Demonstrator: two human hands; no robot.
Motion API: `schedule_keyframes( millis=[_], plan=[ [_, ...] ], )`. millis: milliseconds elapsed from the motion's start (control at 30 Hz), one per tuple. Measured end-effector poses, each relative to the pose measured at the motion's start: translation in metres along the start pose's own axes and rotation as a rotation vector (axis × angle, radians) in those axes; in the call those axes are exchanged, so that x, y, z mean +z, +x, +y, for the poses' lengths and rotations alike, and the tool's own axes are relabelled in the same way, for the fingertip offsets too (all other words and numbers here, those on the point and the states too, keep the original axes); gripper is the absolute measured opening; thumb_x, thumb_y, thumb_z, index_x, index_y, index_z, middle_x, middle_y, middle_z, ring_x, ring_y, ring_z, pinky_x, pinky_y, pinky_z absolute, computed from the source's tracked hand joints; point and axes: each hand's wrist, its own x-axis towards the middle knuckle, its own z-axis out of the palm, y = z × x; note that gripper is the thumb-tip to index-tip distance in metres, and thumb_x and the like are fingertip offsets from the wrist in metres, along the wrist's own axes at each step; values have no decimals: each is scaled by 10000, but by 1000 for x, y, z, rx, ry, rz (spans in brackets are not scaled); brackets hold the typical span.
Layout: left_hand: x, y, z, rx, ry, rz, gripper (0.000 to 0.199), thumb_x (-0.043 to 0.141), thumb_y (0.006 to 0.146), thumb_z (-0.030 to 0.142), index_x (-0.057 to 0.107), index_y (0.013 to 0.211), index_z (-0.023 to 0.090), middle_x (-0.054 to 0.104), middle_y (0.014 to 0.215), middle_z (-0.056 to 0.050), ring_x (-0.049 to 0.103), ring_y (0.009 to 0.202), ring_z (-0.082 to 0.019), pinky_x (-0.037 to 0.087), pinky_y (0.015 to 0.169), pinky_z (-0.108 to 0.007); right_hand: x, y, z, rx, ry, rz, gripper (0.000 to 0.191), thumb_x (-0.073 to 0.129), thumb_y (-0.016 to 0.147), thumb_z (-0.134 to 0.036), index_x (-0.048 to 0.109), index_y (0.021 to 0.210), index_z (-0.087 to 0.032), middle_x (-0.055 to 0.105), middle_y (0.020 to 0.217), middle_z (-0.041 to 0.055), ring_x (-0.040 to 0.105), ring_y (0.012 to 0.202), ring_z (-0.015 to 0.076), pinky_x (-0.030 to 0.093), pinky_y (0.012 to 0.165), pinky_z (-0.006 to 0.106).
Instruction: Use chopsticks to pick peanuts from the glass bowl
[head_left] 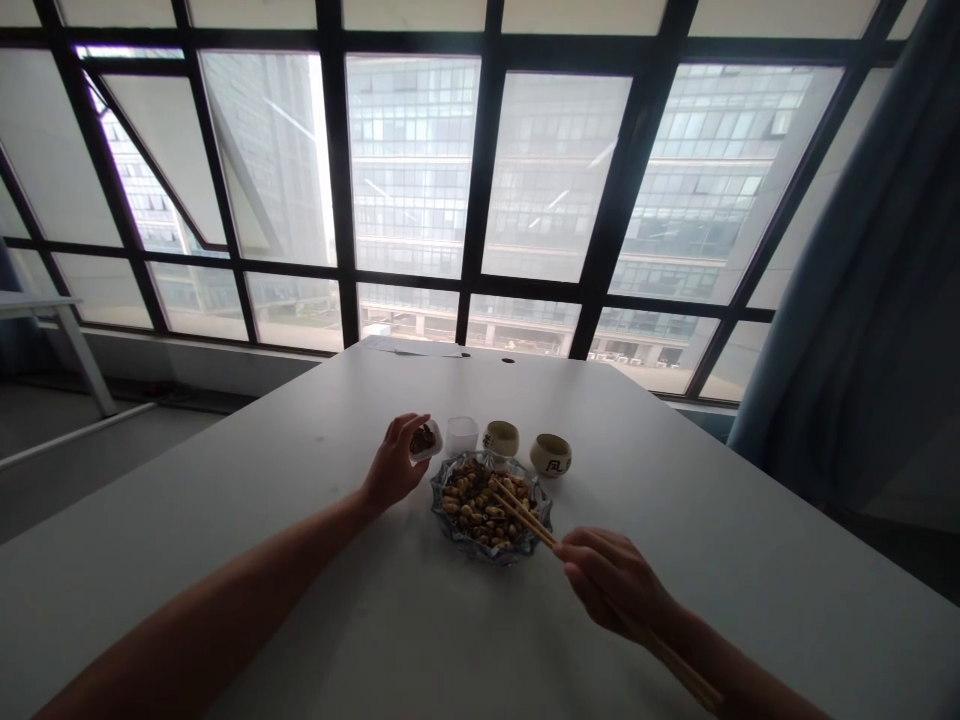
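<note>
My left hand (396, 462) is closed around a small clear container (426, 441) with dark bits inside, tilted so its mouth faces me. My right hand (611, 578) grips a pair of chopsticks (531, 521). Their tips reach into a scalloped glass bowl (441, 515) filled with what look like peanuts (480, 512), with some darker pieces among them. Just behind the bowl stands a second clear container (462, 434). Beside it are a cream cup (501, 438) and another cream cup (551, 455) marked with a dark character.
All this stands on a long white table (315, 590). At its far end lie white sheets (412, 347) near two dark round spots. Large windows rise beyond, a blue curtain (832, 290) hangs on the right, and another white table (37, 303) is at far left.
</note>
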Motion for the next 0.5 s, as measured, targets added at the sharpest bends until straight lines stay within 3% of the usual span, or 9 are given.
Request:
schedule_keyframes(
  millis=[67,133,300,500],
  plan=[
    [0,-1,0,3,3,-3,666,593,725,74,434,1356,215,500,1276,-126,514,1229,-277,482,1031,-464,-3,5,-4,-166,-90,-44,151,446,962,-183,595,951,-204,638,666,28,536,516,137,440,514,241],
    [1,-1,-1,8,8,12,657,598,730,79,438,1353,212,498,1276,-126,514,1226,-274,482,1033,-458,-4,10,-6,-222,-116,-50,140,429,961,-159,557,1000,-201,618,660,24,522,522,144,432,517,245],
    [1,-2,0,-1,10,44,614,625,752,127,459,1338,204,511,1258,-127,522,1212,-274,486,1021,-441,-2,12,-7,-276,-179,-98,107,425,977,-171,526,1006,-193,608,659,22,510,524,146,434,527,256],
    [2,-2,0,-129,-1,18,649,678,741,206,459,1351,212,541,1226,-118,558,1171,-284,500,989,-445,-2,10,-7,-295,-221,-127,104,431,973,-173,530,991,-199,610,657,11,527,528,146,433,531,268]
  ],
)
